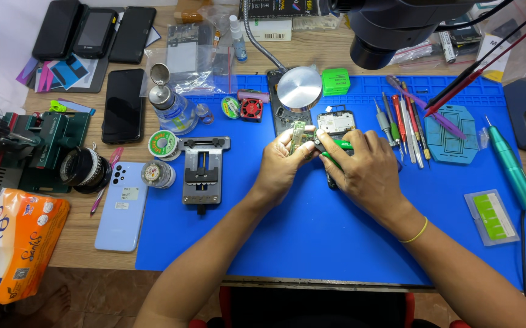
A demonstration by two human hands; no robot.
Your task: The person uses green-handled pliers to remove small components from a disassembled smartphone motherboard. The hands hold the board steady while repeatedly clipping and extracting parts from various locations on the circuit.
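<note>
Pinch the small circuit board steady in your left hand over the blue mat's middle while your right hand, gripping the green-handled tool, works it gently.

Both forearms rise from the lower edge and converge toward twelve o'clock, the left hand curled with its fingertips pinched together, the right hand knuckles-up at its three o'clock, fingers bent inward, the two hands touching.
</note>
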